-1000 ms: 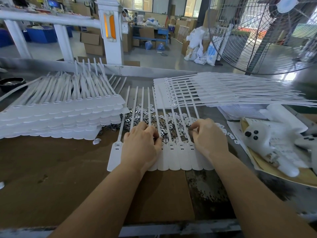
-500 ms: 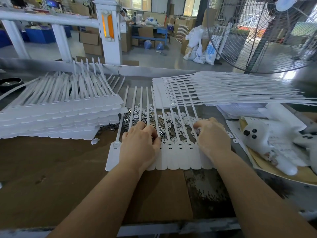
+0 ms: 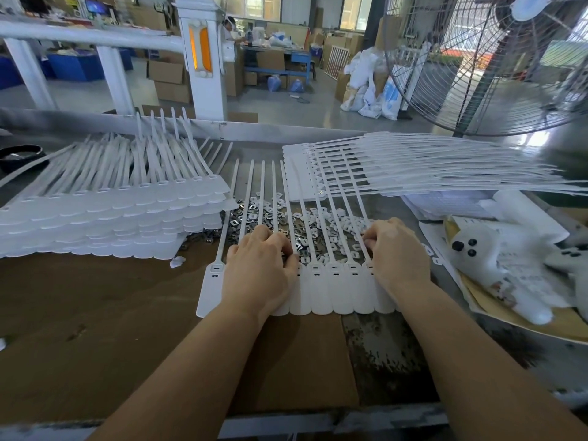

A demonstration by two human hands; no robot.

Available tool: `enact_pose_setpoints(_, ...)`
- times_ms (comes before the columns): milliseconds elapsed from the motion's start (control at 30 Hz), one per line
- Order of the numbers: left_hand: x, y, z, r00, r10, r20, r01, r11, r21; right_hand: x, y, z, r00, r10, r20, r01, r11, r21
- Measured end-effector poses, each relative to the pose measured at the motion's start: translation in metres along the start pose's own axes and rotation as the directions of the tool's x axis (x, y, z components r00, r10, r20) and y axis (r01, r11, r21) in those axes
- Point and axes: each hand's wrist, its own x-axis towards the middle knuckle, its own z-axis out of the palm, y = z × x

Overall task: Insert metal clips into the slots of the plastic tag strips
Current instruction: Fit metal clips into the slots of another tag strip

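White plastic tag strips (image 3: 327,291) at centre frame are pressed by the left hand (image 3: 259,275) and right hand (image 3: 397,253). Fingers are curled over the metal clips (image 3: 302,243); whether anything is pinched cannot be told.

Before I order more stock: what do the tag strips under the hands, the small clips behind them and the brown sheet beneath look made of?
Tag strips: most likely moulded plastic, matt white, with thin tails that bend. Small clips: some look like bright stamped metal, glinting; others nearby look white, material unclear. Brown sheet: probably cardboard, dull brown and scuffed.

no legible text, labels or numbers anywhere
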Motion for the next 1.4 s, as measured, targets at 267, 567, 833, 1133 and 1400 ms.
enact_pose_setpoints(267,0.001,0.000,0.001,1.000,-0.005,0.002,0.005,1.000,-0.003,-0.004,0.002,-0.003,0.999,-0.029,-0.042,0.032,0.997,0.073)
enact_pose_setpoints(567,0.000,0.000,0.001,1.000,-0.004,-0.008,0.004,1.000,-0.009,-0.012,-0.003,-0.007,0.979,-0.090,-0.181,0.116,0.983,0.140)
enact_pose_setpoints(833,0.001,-0.001,0.001,1.000,-0.002,0.003,0.002,1.000,-0.010,-0.010,0.003,-0.017,0.998,0.021,-0.063,0.003,0.934,0.356)
enact_pose_setpoints(1133,-0.001,-0.001,0.000,1.000,-0.003,-0.008,0.003,1.000,-0.006,-0.014,0.011,-0.033,0.981,0.156,0.114,-0.193,0.735,0.650)
enact_pose_setpoints(1400,0.001,0.000,0.001,1.000,-0.002,0.004,0.002,1.000,-0.011,-0.015,0.017,-0.048,0.982,0.084,0.170,-0.148,0.902,0.407)
